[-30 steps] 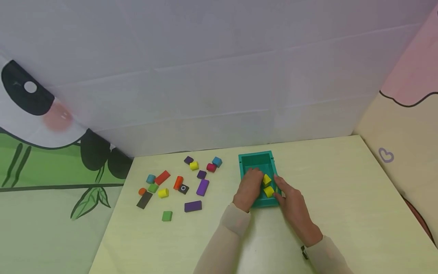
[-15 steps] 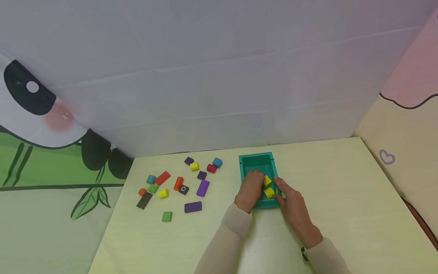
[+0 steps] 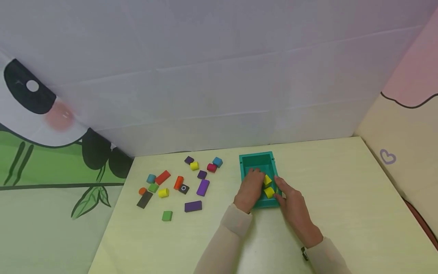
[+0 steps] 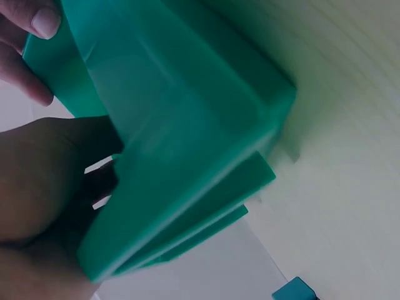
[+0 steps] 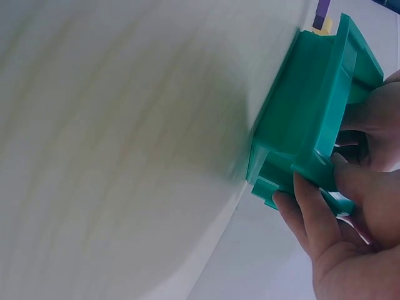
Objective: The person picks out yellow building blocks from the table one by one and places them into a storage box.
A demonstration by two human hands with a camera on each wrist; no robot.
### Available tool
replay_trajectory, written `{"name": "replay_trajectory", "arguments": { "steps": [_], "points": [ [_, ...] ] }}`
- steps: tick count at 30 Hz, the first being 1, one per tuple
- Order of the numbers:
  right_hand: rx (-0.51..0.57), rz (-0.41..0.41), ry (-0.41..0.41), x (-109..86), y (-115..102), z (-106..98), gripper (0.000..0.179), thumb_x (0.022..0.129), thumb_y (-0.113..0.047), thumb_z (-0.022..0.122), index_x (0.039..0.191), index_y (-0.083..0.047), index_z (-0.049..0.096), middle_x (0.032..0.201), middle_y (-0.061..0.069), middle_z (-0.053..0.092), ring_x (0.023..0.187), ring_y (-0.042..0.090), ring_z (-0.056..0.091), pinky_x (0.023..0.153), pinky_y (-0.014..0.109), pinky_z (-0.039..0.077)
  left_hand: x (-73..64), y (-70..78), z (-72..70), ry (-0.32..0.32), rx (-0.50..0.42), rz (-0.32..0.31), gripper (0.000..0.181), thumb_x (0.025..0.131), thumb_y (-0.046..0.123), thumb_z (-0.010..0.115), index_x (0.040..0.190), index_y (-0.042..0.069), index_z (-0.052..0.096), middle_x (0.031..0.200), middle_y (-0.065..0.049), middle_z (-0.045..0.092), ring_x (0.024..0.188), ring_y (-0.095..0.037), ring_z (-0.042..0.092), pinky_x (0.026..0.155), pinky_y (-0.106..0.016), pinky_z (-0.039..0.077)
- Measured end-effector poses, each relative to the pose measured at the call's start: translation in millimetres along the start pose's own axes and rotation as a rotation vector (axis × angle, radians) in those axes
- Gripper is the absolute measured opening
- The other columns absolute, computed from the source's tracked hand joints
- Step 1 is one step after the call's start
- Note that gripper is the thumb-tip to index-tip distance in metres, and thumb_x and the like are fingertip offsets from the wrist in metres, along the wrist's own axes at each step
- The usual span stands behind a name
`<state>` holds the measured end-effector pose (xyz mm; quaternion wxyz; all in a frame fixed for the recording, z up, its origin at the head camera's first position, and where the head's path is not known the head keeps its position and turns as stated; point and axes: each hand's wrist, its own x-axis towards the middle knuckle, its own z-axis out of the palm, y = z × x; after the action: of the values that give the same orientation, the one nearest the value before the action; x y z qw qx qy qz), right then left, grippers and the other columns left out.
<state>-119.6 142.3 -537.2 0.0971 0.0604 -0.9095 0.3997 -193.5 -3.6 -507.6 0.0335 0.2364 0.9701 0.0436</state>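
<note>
A teal-green plastic bin [image 3: 256, 156] stands at the back middle-right of the table. My left hand [image 3: 251, 188] reaches over its left wall, fingers down inside; the walls hide the fingertips in both wrist views, and I cannot tell whether they hold anything. Right beside those fingers, two yellow blocks [image 3: 269, 192] lie in the bin. With thumb and fingers on either side of the wall, my right hand [image 3: 295, 207] grips the bin's right rim. The right wrist view shows these fingers [image 5: 317, 215] curled against the bin's outside [image 5: 290, 100].
Loose toy blocks lie scattered to the left: a purple block [image 3: 193, 206], a green cube [image 3: 167, 216], a yellow cylinder [image 3: 163, 193], a red block [image 3: 162, 177], a blue cube [image 3: 217, 162] and several more. A white wall sheet [image 3: 212, 114] rises behind the table [image 3: 342, 190].
</note>
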Motion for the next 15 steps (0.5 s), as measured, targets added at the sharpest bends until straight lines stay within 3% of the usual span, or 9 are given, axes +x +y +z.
{"name": "replay_trajectory", "arguments": {
  "steps": [7,15],
  "points": [
    [-0.009,-0.009,0.006,0.4,2,1,0.068,0.089,0.007,0.079,0.151,0.004,0.052,0.149,0.023,0.057,0.132,0.043,0.058,0.102,0.055,0.054,-1.1,-8.4,-6.8,0.055,-0.100,0.012,0.026,0.104,0.002,0.064,0.128,0.009,0.072,0.129,-0.006,0.069,0.118,-0.021,0.063,0.107,-0.030,0.054],
    [-0.002,0.018,-0.009,-0.5,2,0,0.068,0.090,0.006,0.078,0.152,0.003,0.051,0.150,0.024,0.056,0.134,0.044,0.057,0.104,0.056,0.053,-7.7,-33.0,-17.6,0.254,-0.218,0.015,0.030,0.103,0.011,0.070,0.132,0.004,0.070,0.139,-0.010,0.066,0.133,-0.024,0.059,0.113,-0.032,0.049]
  ]
}}
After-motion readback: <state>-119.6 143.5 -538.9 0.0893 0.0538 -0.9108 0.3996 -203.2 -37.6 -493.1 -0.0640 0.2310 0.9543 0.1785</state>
